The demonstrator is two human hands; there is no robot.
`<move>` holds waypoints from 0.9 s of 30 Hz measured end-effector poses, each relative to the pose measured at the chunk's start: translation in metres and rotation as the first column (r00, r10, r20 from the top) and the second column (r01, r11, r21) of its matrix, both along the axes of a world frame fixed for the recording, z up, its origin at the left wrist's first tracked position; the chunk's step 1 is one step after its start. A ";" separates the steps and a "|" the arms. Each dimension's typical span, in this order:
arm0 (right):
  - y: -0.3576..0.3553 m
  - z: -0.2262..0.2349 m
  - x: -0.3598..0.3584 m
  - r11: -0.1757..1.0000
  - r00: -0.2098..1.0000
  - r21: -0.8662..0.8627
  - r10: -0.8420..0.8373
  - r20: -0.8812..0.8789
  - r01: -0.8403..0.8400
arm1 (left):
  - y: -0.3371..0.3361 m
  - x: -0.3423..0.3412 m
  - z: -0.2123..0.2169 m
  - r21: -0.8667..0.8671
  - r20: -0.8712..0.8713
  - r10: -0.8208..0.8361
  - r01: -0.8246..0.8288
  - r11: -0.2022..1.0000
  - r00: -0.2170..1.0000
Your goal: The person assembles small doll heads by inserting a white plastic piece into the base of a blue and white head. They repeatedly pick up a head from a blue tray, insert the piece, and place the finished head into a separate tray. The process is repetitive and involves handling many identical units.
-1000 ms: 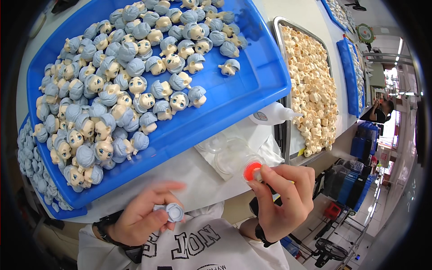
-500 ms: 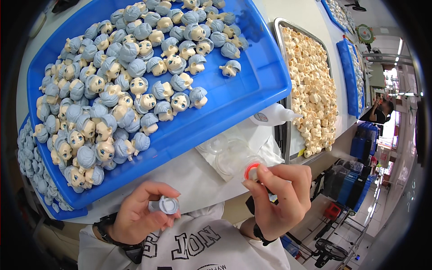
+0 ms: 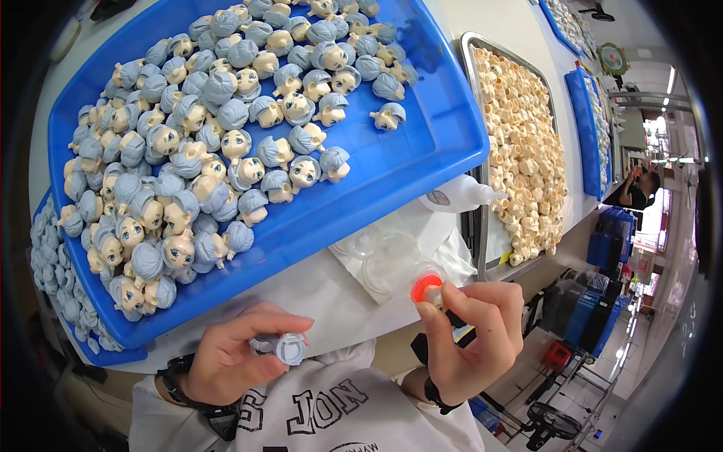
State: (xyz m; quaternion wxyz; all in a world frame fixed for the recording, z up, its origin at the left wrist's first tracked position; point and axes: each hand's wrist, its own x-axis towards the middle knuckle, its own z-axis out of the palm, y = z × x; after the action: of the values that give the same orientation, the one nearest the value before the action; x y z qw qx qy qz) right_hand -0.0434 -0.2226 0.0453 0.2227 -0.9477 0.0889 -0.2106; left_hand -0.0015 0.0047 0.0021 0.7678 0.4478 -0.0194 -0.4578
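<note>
Fingers of the left hand (image 3: 226, 361) pinch a pale-blue doll head (image 3: 282, 347), neck socket outward; the right hand (image 3: 474, 339) grips what looks like a red-tipped tool (image 3: 426, 288). Steady alignment matters. Blue tray (image 3: 422, 162) of heads above.

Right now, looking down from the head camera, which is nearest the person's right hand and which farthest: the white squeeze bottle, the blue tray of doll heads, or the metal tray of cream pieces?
From the right hand:
1. White squeeze bottle, just above it.
2. Metal tray of cream pieces, upper right.
3. Blue tray of doll heads, upper left; its edge is close to the metal tray's, so the order of 2 and 3 is uncertain.
</note>
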 end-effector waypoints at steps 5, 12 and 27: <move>-0.002 -0.006 -0.001 0.999 0.998 0.034 0.029 0.047 -0.030 | -0.002 -0.003 0.000 -0.044 -0.068 0.055 -0.058 0.997 0.996; 0.001 -0.018 -0.011 0.952 0.938 0.245 0.094 0.334 -0.183 | -0.002 -0.002 -0.006 -0.090 0.081 0.083 -0.075 0.993 0.993; 0.047 -0.032 -0.003 0.759 0.857 0.397 0.464 0.226 -0.516 | -0.001 -0.002 -0.008 -0.096 0.195 0.073 -0.055 0.994 0.978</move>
State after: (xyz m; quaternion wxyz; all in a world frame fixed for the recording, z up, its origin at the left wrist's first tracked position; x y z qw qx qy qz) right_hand -0.0461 -0.1761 0.0133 0.4850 -0.8475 -0.1294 -0.1728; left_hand -0.0034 0.0038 -0.0059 0.7958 0.4563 -0.1021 -0.3847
